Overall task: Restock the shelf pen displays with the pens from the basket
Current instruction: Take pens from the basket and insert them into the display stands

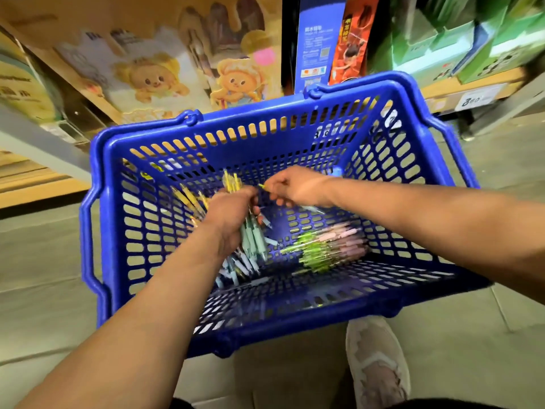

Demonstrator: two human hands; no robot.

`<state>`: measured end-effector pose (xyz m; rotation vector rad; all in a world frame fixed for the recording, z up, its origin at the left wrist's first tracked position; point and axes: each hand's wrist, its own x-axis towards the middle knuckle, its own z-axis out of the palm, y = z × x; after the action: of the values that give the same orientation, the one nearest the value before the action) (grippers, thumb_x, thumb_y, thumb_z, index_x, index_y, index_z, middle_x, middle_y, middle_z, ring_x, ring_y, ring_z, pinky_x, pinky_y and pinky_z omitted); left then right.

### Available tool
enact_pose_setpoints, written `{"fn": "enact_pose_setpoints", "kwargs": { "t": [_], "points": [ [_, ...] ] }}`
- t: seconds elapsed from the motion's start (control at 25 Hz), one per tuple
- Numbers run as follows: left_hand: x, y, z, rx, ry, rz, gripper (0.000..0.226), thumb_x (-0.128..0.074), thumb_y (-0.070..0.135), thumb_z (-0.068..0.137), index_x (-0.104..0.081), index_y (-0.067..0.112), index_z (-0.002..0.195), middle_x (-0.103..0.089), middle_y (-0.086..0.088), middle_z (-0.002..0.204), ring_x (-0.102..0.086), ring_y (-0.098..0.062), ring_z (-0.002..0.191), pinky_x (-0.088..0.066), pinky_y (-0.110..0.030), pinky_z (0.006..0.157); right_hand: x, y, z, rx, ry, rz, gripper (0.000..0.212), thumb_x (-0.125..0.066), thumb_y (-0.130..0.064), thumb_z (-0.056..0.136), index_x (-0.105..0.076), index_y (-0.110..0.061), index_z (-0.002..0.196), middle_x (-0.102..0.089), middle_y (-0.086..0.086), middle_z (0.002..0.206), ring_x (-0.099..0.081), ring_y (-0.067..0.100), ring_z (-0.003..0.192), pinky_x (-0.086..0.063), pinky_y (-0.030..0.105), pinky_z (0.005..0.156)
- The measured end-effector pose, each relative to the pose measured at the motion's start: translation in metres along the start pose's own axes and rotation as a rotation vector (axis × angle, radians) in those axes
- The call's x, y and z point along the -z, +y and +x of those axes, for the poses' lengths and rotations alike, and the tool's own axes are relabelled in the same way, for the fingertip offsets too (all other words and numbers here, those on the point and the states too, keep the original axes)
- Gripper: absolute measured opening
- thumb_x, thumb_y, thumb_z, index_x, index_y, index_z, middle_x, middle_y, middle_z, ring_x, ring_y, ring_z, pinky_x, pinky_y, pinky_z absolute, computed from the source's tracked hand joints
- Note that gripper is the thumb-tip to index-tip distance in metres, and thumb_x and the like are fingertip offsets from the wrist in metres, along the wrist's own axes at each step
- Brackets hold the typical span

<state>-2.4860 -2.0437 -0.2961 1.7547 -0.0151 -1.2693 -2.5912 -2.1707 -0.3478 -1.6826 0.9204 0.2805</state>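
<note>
Shelves (460,90) face the basket (97,202); left grip (227,219) holds pens (250,240) pointing toward them.

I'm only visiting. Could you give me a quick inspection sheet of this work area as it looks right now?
Surface: grey floor beneath the blue basket.
Job's things: green pens, pink pens and pale blue pens lie loose in the basket.
Clutter: a light shoe beside the basket.
Hands: left hand grips a bundle of pens; right hand pinches a yellow-green pen, blurred.
Cables: nothing seen.
Surroundings: shelves with cartoon boxes, blurred.
</note>
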Motion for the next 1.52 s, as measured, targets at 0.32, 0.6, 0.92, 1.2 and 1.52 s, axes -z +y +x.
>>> {"fn": "enact_pose_setpoints", "kwargs": {
  "t": [0.32, 0.6, 0.92, 1.2, 1.52],
  "points": [
    [-0.011, 0.016, -0.096, -0.057, -0.018, -0.079, 0.014, -0.058, 0.006, 0.099, -0.061, 0.011, 0.086, -0.06, 0.001, 0.058, -0.05, -0.013, 0.048, -0.046, -0.029, 0.049, 0.012, -0.05, -0.113, -0.133, -0.108, 0.803, 0.012, -0.057, -0.006, 0.1, -0.064, -0.003, 0.11, -0.074, 0.014, 0.1, -0.073, 0.018, 0.086, -0.058, 0.027, 0.087],
    [0.025, 0.054, -0.268, 0.039, -0.003, -0.19, 0.008, -0.062, 0.011, 0.099, -0.06, 0.007, 0.106, -0.059, -0.004, 0.073, -0.056, -0.017, 0.055, -0.051, -0.032, 0.053, 0.019, -0.13, -0.294, -0.313, 0.006, 0.878, 0.031, -0.069, -0.015, 0.094, -0.066, -0.004, 0.123, -0.064, 0.011, 0.1, -0.061, 0.016, 0.083, -0.058, 0.022, 0.069],
    [0.067, 0.188, -0.501, 0.032, -0.131, -0.135, 0.008, -0.064, 0.012, 0.099, -0.06, 0.008, 0.105, -0.058, -0.005, 0.075, -0.059, -0.016, 0.057, -0.057, -0.034, 0.058, 0.061, -0.313, -0.519, -0.225, 0.111, 1.008, 0.006, -0.07, -0.014, 0.093, -0.066, -0.016, 0.096, -0.075, -0.004, 0.074, -0.07, 0.004, 0.063, -0.06, 0.02, 0.07],
    [0.089, 0.283, -0.69, 0.02, -0.179, -0.219, 0.007, -0.066, 0.011, 0.096, -0.061, 0.008, 0.099, -0.062, -0.006, 0.071, -0.06, -0.015, 0.055, -0.056, -0.031, 0.055, 0.066, -0.441, -0.715, -0.09, 0.231, 1.035, 0.003, -0.065, -0.013, 0.097, -0.067, -0.013, 0.095, -0.074, -0.002, 0.075, -0.071, 0.007, 0.065, -0.059, 0.021, 0.065],
    [0.064, 0.366, -0.783, 0.013, -0.383, -0.213, 0.008, -0.06, 0.004, 0.096, -0.062, 0.005, 0.104, -0.059, -0.01, 0.078, -0.06, -0.021, 0.066, -0.056, -0.03, 0.059, 0.119, -0.502, -0.791, -0.008, 0.214, 0.908, 0.009, -0.066, -0.015, 0.097, -0.069, -0.01, 0.103, -0.067, 0.004, 0.08, -0.066, 0.01, 0.067, -0.058, 0.025, 0.063]
  ]
}}
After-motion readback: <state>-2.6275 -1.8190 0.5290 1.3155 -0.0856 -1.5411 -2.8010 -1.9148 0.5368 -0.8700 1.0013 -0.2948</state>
